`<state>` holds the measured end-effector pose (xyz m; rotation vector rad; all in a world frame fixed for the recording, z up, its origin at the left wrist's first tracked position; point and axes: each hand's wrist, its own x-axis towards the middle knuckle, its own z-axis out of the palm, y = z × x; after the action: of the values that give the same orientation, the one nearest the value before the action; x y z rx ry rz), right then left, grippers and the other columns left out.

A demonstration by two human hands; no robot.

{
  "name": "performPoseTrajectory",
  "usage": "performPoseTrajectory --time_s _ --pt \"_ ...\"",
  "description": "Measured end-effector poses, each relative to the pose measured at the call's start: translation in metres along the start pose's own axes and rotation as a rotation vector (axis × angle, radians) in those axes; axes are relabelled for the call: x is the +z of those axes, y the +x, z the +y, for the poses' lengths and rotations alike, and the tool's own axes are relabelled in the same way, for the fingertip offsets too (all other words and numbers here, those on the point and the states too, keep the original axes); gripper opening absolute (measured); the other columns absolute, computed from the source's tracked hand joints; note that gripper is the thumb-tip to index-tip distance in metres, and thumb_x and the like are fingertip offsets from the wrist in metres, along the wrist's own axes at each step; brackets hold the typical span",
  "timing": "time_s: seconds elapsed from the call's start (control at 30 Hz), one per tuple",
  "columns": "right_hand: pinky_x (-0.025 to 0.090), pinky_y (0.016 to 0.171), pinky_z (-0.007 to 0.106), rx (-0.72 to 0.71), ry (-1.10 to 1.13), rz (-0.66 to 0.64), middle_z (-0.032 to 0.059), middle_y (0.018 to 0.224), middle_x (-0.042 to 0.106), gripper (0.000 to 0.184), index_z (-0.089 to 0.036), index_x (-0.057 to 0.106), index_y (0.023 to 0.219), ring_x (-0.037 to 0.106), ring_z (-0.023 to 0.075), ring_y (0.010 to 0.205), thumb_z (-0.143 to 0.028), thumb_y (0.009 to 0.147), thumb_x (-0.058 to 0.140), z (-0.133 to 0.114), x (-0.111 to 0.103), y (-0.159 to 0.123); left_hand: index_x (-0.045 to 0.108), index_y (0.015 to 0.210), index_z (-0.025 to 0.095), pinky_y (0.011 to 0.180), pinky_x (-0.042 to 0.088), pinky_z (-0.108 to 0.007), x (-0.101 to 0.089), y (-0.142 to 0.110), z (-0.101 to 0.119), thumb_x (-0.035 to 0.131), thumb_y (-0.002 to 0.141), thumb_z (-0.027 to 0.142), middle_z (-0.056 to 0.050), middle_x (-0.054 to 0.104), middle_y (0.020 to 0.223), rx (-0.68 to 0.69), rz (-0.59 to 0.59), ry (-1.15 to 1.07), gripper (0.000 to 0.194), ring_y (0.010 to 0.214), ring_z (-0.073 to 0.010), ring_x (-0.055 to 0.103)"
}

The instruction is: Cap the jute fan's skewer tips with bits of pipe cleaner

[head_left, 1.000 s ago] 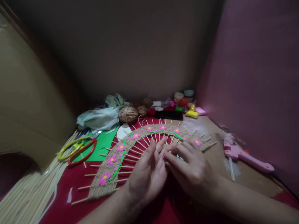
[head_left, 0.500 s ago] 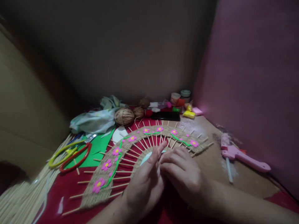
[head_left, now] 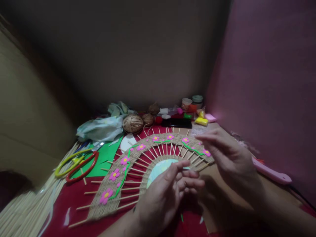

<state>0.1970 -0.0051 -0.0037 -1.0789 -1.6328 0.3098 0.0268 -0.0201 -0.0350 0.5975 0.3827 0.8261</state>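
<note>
My left hand [head_left: 170, 191] is palm up with fingers loosely spread and half curled, in front of the fan-shaped weaving's pale blue centre [head_left: 158, 169]. No object shows clearly in it. My right hand [head_left: 227, 161] is raised over the weaving's right end, fingers stretched to the left and nothing visible in them. The twine weaving [head_left: 101, 209] arches over thin sticks that poke out past its edges. Pink clay flowers [head_left: 114, 174] with yellow middles and a green clay vine [head_left: 125, 174] decorate its band. My hands hide its lower right part.
Scissors [head_left: 82, 172] with a yellow and a red handle lie on green sheets [head_left: 111, 156] at left, beside a bundle of sticks [head_left: 22, 210]. Twine balls [head_left: 132, 123], a black phone [head_left: 177, 123] and yellow clay [head_left: 201, 121] stand behind. A pink glue gun [head_left: 271, 171] lies right, partly hidden.
My hands were together in front of the weaving. The right hand has lifted away up and to the right, and the left hand has turned more open. The blue centre now shows more.
</note>
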Motion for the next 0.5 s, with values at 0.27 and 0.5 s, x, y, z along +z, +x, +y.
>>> performPoseTrajectory --time_s 0.27,0.5 --pt "0.039 0.063 0.022 0.413 0.328 0.05 -0.0014 0.065 0.055 0.019 -0.019 0.067 0.084 0.049 0.0085 0.063 -0.037 0.08 0.061 0.039 -0.002 0.024 0.051 0.116 0.015 0.078 0.042 -0.032 -0.013 -0.008 -0.03 0.057 0.08 0.048 -0.012 0.058 0.1 -0.205 -0.254 0.233 0.049 0.081 -0.0152 0.062" --pt "0.043 0.061 0.025 0.497 0.264 -0.108 0.0021 0.071 0.062 0.019 -0.015 0.067 0.078 0.054 0.0106 0.062 -0.03 0.066 0.07 0.054 0.0 0.046 0.048 0.12 0.017 0.081 0.042 -0.036 -0.019 -0.01 -0.038 0.057 0.079 0.05 -0.009 0.061 0.09 -0.295 -0.286 0.471 0.053 0.083 -0.0166 0.06"
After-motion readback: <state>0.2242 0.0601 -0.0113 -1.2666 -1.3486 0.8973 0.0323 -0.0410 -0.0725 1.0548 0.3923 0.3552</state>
